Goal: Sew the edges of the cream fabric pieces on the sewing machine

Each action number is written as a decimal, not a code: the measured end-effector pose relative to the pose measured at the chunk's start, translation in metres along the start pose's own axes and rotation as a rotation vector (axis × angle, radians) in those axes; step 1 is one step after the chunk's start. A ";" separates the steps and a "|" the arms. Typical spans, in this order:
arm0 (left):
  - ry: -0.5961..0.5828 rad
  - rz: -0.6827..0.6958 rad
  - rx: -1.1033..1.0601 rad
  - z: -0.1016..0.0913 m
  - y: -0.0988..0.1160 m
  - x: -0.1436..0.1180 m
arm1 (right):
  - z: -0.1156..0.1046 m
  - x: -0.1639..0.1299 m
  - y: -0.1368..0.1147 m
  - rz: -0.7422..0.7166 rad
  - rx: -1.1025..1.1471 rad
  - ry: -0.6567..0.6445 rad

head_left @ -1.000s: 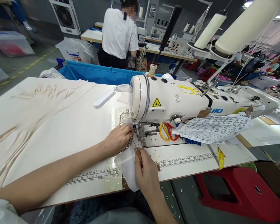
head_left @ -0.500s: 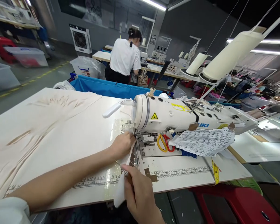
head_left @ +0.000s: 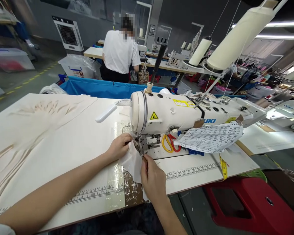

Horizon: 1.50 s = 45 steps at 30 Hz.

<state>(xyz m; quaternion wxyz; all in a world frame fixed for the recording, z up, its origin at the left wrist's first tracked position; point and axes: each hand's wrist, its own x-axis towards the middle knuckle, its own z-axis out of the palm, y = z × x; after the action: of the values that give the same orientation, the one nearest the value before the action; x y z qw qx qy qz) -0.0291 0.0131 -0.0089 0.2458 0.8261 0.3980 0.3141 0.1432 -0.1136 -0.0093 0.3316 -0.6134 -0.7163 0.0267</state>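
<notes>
My left hand (head_left: pixel 119 147) pinches the edge of a pale, thin fabric piece (head_left: pixel 132 164) close to the needle area of a white sewing machine (head_left: pixel 161 112). The fabric hangs down between my two hands. My right hand (head_left: pixel 154 176) is closed around a thin, pointed metal tool (head_left: pixel 140 151), its tip up by the fabric at the presser foot. Fingers hide most of the tool, so its exact kind is unclear. The needle itself is hidden behind the machine head and my left fingers.
Scissors with yellow and red handles (head_left: pixel 171 143) lie under the machine arm, beside a printed paper sheet (head_left: pixel 210 137). Cream fabric (head_left: pixel 36 120) covers the table's left side. A yellow tape measure (head_left: pixel 223 168) hangs over the front edge. A red stool (head_left: pixel 254 205) stands at right; a co-worker (head_left: pixel 121 52) is beyond.
My right hand has moved up towards the presser foot, bringing the tool's tip to the fabric. The fabric piece is now spread between my hands. The whole view has shifted slightly.
</notes>
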 end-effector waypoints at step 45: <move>-0.051 -0.080 -0.034 -0.005 -0.001 0.006 | 0.003 0.000 -0.002 -0.077 -0.066 0.093</move>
<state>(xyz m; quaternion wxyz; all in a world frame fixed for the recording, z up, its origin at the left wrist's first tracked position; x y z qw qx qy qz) -0.0295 0.0192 -0.0042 0.2821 0.8130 0.4192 0.2895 0.1402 -0.1126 -0.0105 0.3451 -0.5966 -0.7235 -0.0383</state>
